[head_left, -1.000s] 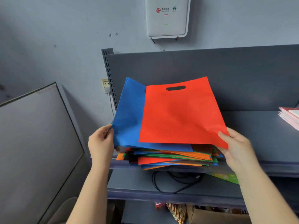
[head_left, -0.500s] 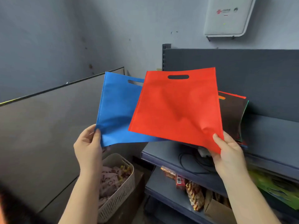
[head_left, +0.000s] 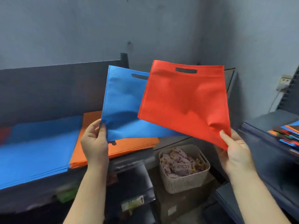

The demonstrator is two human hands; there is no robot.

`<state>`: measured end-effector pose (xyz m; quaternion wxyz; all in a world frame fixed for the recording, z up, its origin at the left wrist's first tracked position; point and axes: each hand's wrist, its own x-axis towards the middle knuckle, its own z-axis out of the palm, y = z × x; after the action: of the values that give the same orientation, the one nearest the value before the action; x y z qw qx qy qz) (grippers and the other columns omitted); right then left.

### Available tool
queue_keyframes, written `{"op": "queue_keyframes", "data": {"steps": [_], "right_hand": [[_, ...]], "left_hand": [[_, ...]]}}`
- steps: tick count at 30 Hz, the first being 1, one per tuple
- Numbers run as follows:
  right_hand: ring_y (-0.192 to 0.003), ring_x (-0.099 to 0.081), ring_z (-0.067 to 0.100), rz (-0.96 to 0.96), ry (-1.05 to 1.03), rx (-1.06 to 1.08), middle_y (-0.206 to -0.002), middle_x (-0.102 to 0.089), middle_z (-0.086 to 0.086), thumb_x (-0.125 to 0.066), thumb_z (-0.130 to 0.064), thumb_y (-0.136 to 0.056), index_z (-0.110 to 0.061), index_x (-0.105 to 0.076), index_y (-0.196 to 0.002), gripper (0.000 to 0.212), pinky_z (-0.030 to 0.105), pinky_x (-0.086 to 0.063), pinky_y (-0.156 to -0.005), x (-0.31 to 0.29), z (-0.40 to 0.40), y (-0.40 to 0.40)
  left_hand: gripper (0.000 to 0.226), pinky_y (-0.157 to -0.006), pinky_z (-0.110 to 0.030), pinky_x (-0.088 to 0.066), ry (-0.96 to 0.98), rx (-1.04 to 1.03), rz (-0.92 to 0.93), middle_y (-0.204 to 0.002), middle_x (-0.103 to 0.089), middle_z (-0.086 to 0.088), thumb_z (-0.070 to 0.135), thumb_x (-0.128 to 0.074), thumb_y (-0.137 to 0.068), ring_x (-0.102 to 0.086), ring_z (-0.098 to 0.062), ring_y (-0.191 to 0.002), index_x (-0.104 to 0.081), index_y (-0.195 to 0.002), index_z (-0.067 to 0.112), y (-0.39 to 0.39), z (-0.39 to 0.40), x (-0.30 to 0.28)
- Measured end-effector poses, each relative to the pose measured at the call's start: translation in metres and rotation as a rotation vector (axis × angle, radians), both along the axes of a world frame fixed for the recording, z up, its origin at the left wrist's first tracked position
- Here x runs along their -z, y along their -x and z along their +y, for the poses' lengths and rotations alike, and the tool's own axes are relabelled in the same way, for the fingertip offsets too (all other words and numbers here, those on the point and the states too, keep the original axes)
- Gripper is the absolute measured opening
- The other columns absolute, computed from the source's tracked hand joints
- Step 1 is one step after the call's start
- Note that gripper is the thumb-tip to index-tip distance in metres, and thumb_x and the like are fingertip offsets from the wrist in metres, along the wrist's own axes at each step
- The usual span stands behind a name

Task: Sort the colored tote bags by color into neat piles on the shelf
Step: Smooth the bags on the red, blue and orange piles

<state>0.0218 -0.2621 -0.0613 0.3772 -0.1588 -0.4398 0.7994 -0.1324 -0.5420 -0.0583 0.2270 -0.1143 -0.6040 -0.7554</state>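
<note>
Aloft, blue bag [head_left: 123, 107] pinched by left hand [head_left: 94, 143], red bag [head_left: 186, 101] by right hand [head_left: 234, 149]

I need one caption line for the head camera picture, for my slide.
Left hand holds a blue bag, right hand a red bag, above blue pile and orange pile.

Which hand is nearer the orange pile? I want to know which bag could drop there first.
Left. The left hand holds the blue bag right over the orange pile; the right hand holds the red bag off to the side, above the basket.
</note>
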Motion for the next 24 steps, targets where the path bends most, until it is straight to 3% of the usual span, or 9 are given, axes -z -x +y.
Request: {"op": "queue_keyframes", "data": {"steps": [5,10,12,16,19,20,22,24], "right_hand": [[-0.07,-0.07,0.005,0.013,-0.023,-0.141,-0.077,-0.075,-0.005,-0.049,-0.003,-0.094,-0.028,-0.079,-0.075,0.043,0.017,-0.055,-0.06,0.0,-0.081,0.051],[-0.062,-0.068,0.002,0.06,0.028,-0.242,-0.069,-0.073,-0.006,-0.045,0.001,-0.095,-0.027,-0.077,-0.067,0.051,0.015,-0.053,-0.054,-0.002,-0.178,0.095],[-0.066,-0.068,0.003,0.084,0.051,-0.28,-0.071,-0.073,-0.006,-0.044,0.001,-0.095,-0.025,-0.077,-0.068,0.051,0.016,-0.054,-0.058,-0.001,-0.213,0.109],[-0.07,-0.069,0.004,0.084,0.082,-0.344,-0.075,-0.073,-0.006,-0.046,0.0,-0.095,-0.024,-0.078,-0.072,0.046,0.017,-0.055,-0.059,0.002,-0.272,0.129],[-0.068,-0.069,0.004,0.051,0.091,-0.372,-0.074,-0.074,-0.005,-0.047,0.0,-0.095,-0.022,-0.077,-0.072,0.044,0.017,-0.055,-0.058,0.005,-0.303,0.139],[-0.067,-0.069,0.005,0.038,0.099,-0.375,-0.073,-0.074,-0.004,-0.047,-0.001,-0.095,-0.019,-0.076,-0.075,0.04,0.018,-0.055,-0.057,0.005,-0.311,0.141],[-0.066,-0.069,0.006,0.017,0.102,-0.379,-0.073,-0.074,-0.003,-0.048,-0.002,-0.095,-0.017,-0.071,-0.085,0.029,0.018,-0.055,-0.056,0.005,-0.323,0.145],[-0.066,-0.069,0.006,0.005,0.087,-0.385,-0.074,-0.074,-0.002,-0.049,-0.003,-0.095,-0.016,-0.067,-0.094,0.023,0.018,-0.055,-0.055,0.005,-0.331,0.149]], "left_hand": [[0.015,-0.038,-0.019,-0.042,-0.071,-0.147,-0.032,-0.06,-0.067,0.008,0.014,-0.055,-0.095,-0.053,-0.012,-0.038,-0.065,-0.09,0.024,0.014,-0.1,-0.002],[0.012,-0.035,-0.018,-0.041,-0.054,-0.27,-0.077,-0.055,-0.064,0.012,0.009,-0.054,-0.095,-0.052,-0.008,-0.036,-0.063,-0.092,0.017,0.029,-0.204,0.0],[0.01,-0.035,-0.018,-0.042,-0.041,-0.306,-0.115,-0.058,-0.065,0.013,0.005,-0.054,-0.094,-0.055,-0.007,-0.041,-0.062,-0.097,0.011,0.035,-0.24,0.005],[0.019,-0.043,-0.027,-0.05,0.032,-0.324,-0.188,-0.076,-0.068,0.004,0.005,-0.054,-0.094,-0.064,-0.016,-0.063,-0.064,-0.091,0.02,0.042,-0.289,0.016],[0.018,-0.041,-0.028,-0.052,0.073,-0.317,-0.242,-0.08,-0.068,-0.003,0.005,-0.053,-0.095,-0.063,-0.019,-0.064,-0.063,-0.092,0.019,0.047,-0.304,0.023],[0.017,-0.044,-0.03,-0.054,0.089,-0.316,-0.265,-0.083,-0.068,-0.006,0.004,-0.052,-0.095,-0.063,-0.02,-0.066,-0.063,-0.094,0.018,0.049,-0.307,0.024],[0.015,-0.065,-0.039,-0.058,0.19,-0.33,-0.316,-0.094,-0.069,-0.015,0.005,-0.052,-0.094,-0.065,-0.027,-0.08,-0.064,-0.102,0.009,0.052,-0.312,0.027],[0.019,-0.075,-0.028,-0.047,0.346,-0.371,-0.339,-0.1,-0.067,-0.014,0.005,-0.053,-0.093,-0.064,-0.029,-0.092,-0.063,-0.109,0.002,0.054,-0.316,0.027]]}}
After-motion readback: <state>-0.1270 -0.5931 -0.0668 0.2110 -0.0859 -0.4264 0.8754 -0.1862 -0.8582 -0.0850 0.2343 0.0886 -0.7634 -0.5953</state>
